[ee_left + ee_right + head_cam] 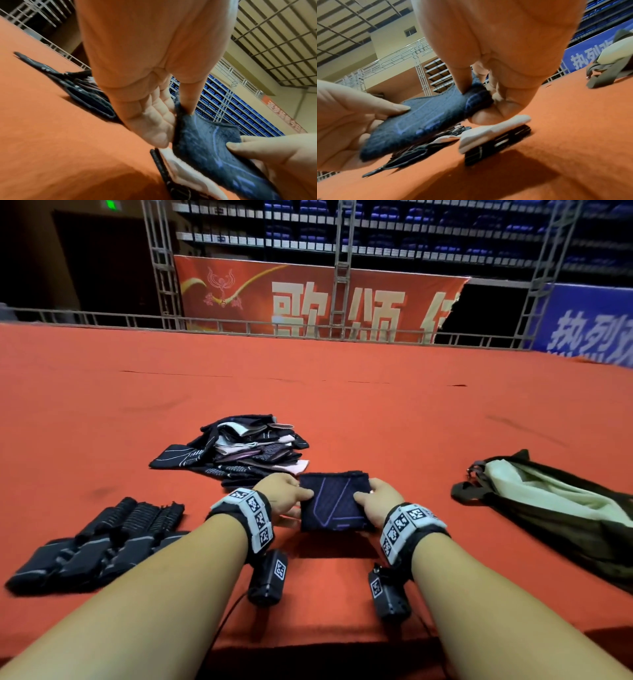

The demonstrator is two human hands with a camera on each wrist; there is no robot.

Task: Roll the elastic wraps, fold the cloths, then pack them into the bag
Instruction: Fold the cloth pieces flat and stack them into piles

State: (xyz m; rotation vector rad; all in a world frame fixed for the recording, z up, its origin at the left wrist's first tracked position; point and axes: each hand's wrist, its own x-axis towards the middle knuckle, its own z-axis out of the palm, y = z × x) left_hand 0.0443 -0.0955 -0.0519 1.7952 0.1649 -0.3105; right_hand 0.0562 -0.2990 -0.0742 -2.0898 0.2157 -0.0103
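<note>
Navy cloth (334, 501) with purple lines, folded to a small rectangle, held just above the orange table (376, 412). Left hand (286, 494) pinches its left edge, thumb on top, fingers under; right hand (380, 501) pinches the right edge the same way. Wraps (99, 539) lie in a row of dark rolls at the left, so rolling looks done. Pile (253, 450) of cloths sits just beyond the hands: most look folded and stacked, one striped piece lies spread at its left edge, so folding seems well along but unfinished. Bag (548, 508) lies well apart at the right, mouth open, pale lining showing. Nothing visibly packed yet; packing remains.
</note>
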